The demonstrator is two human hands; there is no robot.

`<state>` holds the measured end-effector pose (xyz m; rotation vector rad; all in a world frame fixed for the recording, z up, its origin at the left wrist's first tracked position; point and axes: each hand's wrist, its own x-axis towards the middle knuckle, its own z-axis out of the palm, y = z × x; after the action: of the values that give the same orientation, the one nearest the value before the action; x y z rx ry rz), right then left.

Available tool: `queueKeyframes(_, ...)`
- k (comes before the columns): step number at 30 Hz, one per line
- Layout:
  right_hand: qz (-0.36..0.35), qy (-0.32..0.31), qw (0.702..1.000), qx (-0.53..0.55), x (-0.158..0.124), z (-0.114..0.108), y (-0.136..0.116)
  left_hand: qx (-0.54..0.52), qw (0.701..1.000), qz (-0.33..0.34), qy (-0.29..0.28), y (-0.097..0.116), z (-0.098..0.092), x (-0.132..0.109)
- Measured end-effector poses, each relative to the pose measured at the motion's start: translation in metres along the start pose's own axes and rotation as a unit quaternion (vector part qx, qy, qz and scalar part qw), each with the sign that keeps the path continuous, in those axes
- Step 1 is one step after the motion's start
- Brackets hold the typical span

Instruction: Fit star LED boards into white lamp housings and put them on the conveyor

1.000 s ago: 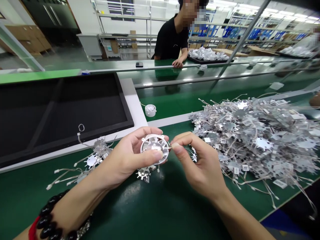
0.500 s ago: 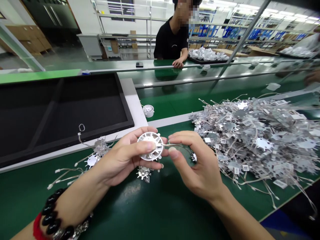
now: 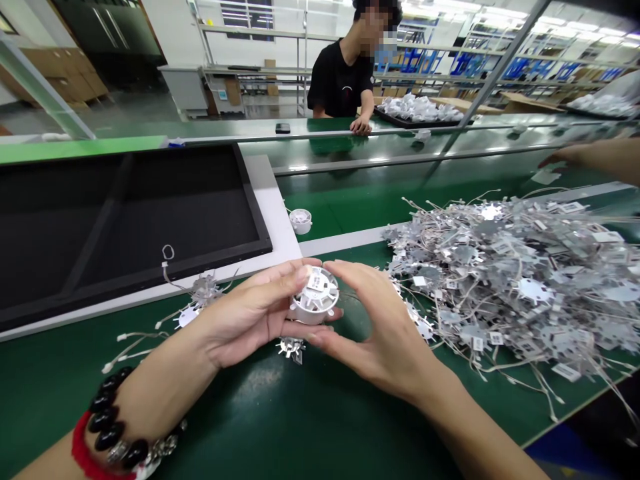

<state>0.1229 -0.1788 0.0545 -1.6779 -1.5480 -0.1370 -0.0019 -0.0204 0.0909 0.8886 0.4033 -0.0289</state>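
My left hand holds a white round plastic housing, its thumb pressing the top at the left rim. A silvery plate with spokes and a small white label lies in the housing's open face. Curved round the right side of the housing is my right hand, index finger at the upper rim and thumb low at its front. Below my left fingers, a star-shaped metal plate rests on the green table. More such plates with wires lie behind my left wrist.
A large heap of wired metal plates covers the right side. A black tray stands at left; another white housing sits beyond my hands. A co-worker leans on the far bench, and another person's arm reaches in at right.
The housing has tilted, so its side wall and the label show. My right fingers have moved from the wires to the housing's rim. Another person's arm has come in at right.
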Motion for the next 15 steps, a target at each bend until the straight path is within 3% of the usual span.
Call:
queueKeyframes(10, 0.049, -0.01, 0.996, 0.069, -0.001, -0.004, -0.003, 0.073, 0.997, -0.028, -0.027, 0.002, 0.006, -0.004)
queueKeyframes(13, 0.089, 0.013, 0.99, 0.111, -0.002, -0.004, -0.002, 0.201, 0.979, 0.018, 0.012, 0.008, 0.003, -0.008)
queueKeyframes(15, 0.112, 0.02, 0.986, 0.125, -0.003, -0.004, 0.0, 0.335, 0.939, 0.063, 0.048, 0.016, 0.001, -0.013)
